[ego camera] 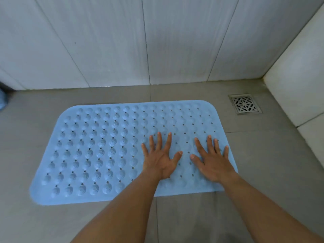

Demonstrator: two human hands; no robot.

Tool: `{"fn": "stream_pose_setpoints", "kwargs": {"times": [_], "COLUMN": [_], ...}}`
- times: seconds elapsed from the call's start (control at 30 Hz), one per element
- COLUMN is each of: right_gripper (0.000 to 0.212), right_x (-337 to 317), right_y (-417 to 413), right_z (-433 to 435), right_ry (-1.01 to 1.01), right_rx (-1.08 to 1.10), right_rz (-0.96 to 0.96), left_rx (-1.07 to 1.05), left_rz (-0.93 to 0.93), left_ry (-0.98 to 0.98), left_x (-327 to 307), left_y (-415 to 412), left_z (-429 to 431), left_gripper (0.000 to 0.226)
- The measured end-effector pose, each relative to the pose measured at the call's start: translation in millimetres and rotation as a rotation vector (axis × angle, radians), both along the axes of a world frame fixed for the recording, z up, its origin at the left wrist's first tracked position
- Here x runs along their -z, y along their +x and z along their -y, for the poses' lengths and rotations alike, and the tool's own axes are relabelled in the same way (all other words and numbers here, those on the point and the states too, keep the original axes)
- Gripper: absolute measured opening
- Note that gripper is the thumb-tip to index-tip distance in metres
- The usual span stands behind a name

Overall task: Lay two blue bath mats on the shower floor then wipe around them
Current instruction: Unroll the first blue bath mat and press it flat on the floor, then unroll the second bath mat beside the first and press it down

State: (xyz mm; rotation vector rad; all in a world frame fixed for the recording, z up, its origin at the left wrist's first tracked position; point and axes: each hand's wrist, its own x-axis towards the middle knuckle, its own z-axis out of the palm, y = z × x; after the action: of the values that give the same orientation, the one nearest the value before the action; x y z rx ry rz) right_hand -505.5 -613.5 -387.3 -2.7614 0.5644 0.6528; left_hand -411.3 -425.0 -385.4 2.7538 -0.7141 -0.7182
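One blue rubbery bath mat [105,151], rounded, bumpy and hole-dotted, lies flat on grey floor tiles [263,172]. Left hand [160,157] and right hand [213,161] press it, grip released, fingers splayed; square metal drain [245,104] at two o'clock.

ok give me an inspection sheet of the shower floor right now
surface: grey tiled floor, no puddles or dirt that I can make out
job's things: one blue mat lying flat, long side towards the back wall; second mat not clearly seen; no cloth in view
clutter: a blue thing cut off at the left edge, cannot tell what it is
grippers: left hand and right hand both open, palms flat on the mat's right part
cables: nothing seen
surroundings: metal drain uncovered, beyond the mat's far right corner; pale tiled walls behind and to the right
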Motion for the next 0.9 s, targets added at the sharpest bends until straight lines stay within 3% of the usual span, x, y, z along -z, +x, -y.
{"fn": "stream_pose_setpoints", "kwargs": {"times": [0.17, 0.67, 0.9], "right_gripper": [0.08, 0.076, 0.071], "right_x": [-37, -185, -237], "right_y": [26, 156, 226], "right_z": [-37, -238, -342], "right_ry": [-0.035, -0.048, -0.037], "right_rx": [-0.071, -0.378, -0.558], "right_rz": [-0.011, 0.219, 0.308], "left_rx": [-0.056, -0.29, -0.476], "left_rz": [0.099, 0.371, 0.395], "left_ry": [-0.06, -0.075, -0.022], "left_x": [-26, -161, -209], "left_y": [6, 98, 147], "left_z": [-69, -285, -394], "left_gripper": [0.074, 0.066, 0.063]}}
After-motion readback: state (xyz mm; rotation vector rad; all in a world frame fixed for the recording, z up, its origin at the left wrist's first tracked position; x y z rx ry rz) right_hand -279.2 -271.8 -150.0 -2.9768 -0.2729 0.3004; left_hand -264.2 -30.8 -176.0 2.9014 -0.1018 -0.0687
